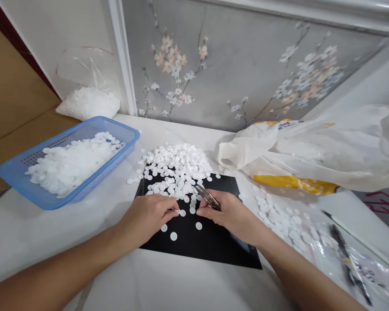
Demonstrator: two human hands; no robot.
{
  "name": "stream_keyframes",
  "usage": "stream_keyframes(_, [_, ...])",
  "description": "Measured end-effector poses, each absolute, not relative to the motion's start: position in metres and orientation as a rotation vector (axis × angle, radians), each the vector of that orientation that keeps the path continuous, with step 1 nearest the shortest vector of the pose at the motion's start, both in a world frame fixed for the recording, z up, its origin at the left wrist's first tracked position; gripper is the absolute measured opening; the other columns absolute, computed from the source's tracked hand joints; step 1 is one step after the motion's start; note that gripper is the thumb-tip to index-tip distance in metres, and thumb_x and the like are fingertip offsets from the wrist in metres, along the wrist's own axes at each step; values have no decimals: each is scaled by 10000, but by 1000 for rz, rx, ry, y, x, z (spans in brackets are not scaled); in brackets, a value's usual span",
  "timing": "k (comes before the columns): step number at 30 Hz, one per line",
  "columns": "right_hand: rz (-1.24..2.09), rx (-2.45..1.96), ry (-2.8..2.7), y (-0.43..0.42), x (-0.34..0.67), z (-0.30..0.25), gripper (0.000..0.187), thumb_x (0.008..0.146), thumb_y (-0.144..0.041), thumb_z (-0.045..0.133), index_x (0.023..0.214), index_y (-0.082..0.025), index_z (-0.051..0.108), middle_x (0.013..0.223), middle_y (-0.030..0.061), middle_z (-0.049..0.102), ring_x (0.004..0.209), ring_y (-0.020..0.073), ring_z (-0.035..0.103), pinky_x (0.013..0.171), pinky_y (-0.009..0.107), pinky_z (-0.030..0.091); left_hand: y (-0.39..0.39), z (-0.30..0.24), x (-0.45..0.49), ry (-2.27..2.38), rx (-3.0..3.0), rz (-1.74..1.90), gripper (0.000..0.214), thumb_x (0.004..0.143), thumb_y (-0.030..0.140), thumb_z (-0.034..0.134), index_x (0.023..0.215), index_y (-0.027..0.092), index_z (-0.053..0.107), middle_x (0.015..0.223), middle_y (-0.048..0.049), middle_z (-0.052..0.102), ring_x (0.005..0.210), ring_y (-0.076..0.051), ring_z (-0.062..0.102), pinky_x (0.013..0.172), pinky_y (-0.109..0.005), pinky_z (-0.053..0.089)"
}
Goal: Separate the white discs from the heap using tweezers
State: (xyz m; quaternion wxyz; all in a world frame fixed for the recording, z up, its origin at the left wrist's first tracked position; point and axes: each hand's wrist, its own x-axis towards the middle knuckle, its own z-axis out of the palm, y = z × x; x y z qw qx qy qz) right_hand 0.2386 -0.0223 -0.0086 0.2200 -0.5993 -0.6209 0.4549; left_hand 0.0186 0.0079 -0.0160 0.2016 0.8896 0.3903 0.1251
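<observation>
My right hand [225, 211] is closed around small metal nail clippers [209, 198], whose tip points away to the upper left. Thumb and fingertips of my left hand [154, 216] are pinched together on a white plastic disc [178, 212], mostly hidden by the fingers. Both hands are over a black mat [197, 246]. Between and in front of them lie several loose white discs [199, 226]. A large heap of the same discs [181, 160] covers the mat's far edge and spills onto the white table [116, 276].
On the left, a blue plastic basket [100, 183] holds many white discs, with a clear bag of white pieces [89, 103] behind it. A white and yellow plastic bag [311, 151] lies right. Nearer are scattered discs [278, 220], a pen [350, 263] and a clear bag [372, 272].
</observation>
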Motion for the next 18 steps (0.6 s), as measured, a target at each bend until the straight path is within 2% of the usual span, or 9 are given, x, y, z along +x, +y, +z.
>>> stream_keyframes(3, [1046,-1708,-1751,-22,234,-13,163,770,-273,623,690,-205,498,645,-54,545,582,116,456,558,232,344,10,-10,17,1158,2367,287,51,836,268,607,806,230,624,635,69,603,533,-97,530,523,-200,342])
stream_keyframes(6, [1021,-1656,-1833,-23,228,-15,105,785,-243,616,728,-205,536,737,-32,610,630,126,507,596,238,370,13,-8,14,1205,2287,221,69,797,294,650,846,246,642,536,85,526,492,-105,506,492,-203,323])
stream_keyframes(9, [1022,-1644,-1913,-24,227,-13,78,790,-211,600,724,-203,559,715,-24,601,624,129,511,587,242,370,14,-11,10,1149,2290,249,154,802,275,649,955,272,664,651,67,639,603,-128,588,554,-210,381])
stream_keyframes(12, [1100,-1662,-1937,-24,230,-12,89,784,-220,590,707,-201,552,645,-34,563,568,120,469,529,234,344,13,-15,8,1022,2394,319,115,853,235,588,921,243,681,855,27,718,759,-141,639,663,-221,426])
stream_keyframes(15, [1099,-1679,-1893,-23,236,-12,111,781,-233,565,692,-203,506,609,-44,533,541,112,444,506,231,327,10,-15,9,928,2527,324,171,894,221,512,811,202,661,817,6,704,777,-152,627,663,-238,412])
stream_keyframes(18, [1088,-1693,-1792,-23,240,-13,82,778,-186,513,724,-209,455,642,-46,555,538,107,467,505,228,335,6,-9,12,1000,2419,337,163,894,233,483,779,195,593,691,24,623,653,-124,563,582,-229,365])
